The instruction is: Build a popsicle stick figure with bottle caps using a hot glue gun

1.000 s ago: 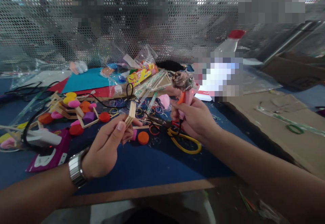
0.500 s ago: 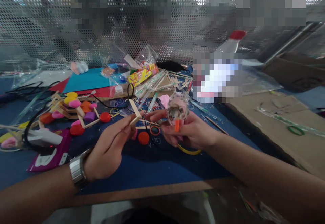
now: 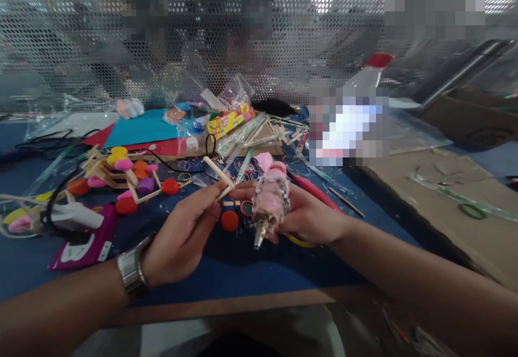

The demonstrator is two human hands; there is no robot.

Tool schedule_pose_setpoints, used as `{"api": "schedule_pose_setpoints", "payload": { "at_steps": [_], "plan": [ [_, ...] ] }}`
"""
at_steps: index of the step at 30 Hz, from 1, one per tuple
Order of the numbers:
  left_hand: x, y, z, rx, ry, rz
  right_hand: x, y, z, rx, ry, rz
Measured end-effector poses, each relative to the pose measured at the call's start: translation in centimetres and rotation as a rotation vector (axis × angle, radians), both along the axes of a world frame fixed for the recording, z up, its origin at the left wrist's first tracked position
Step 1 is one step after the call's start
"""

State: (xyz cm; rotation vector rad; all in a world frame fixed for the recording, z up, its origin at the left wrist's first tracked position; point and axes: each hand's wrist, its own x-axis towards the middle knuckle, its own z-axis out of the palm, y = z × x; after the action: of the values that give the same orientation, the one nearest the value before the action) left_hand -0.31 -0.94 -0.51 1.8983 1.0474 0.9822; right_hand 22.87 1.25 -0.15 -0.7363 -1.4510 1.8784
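Note:
My left hand [image 3: 190, 222] pinches two pale wooden craft sticks [image 3: 218, 172] that meet at an angle. In my right hand [image 3: 311, 214] is a glue gun [image 3: 271, 200] with a worn pink body and patches of clear wrapping. Its metal nozzle [image 3: 260, 235] points down and towards me, apart from the sticks. The fingertips of both hands come close together near the corner of the sticks. Just below lies a red bottle cap [image 3: 230, 220]. A yellow ring [image 3: 301, 241] shows partly beneath my right hand.
To the left stands a stick frame with coloured caps [image 3: 140, 179], near a purple packet [image 3: 87, 238] and a white plug [image 3: 75, 217]. Loose sticks [image 3: 259, 130] and a yellow box [image 3: 229, 121] lie behind. Cardboard [image 3: 437, 200] covers the right side. A red-capped bottle [image 3: 370, 74] stands farther back.
The glue gun has turned in my right hand: its nozzle now shows, and the orange trigger has gone out of sight. My left hand and the sticks have shifted slightly right.

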Motion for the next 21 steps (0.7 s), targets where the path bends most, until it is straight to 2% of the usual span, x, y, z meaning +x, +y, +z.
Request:
{"api": "schedule_pose_setpoints", "payload": {
  "at_steps": [7,17,21],
  "plan": [
    [-0.12,0.16,0.07,0.010,-0.009,-0.040,0.04,0.02,-0.16,-0.003,0.006,-0.012],
    [-0.12,0.09,-0.09,0.000,-0.062,0.058,0.03,0.10,-0.24,-0.039,0.000,-0.168],
    [-0.08,0.22,0.09,-0.004,-0.041,0.033,0.15,0.20,-0.40,0.005,-0.001,-0.047]
  ]
}}
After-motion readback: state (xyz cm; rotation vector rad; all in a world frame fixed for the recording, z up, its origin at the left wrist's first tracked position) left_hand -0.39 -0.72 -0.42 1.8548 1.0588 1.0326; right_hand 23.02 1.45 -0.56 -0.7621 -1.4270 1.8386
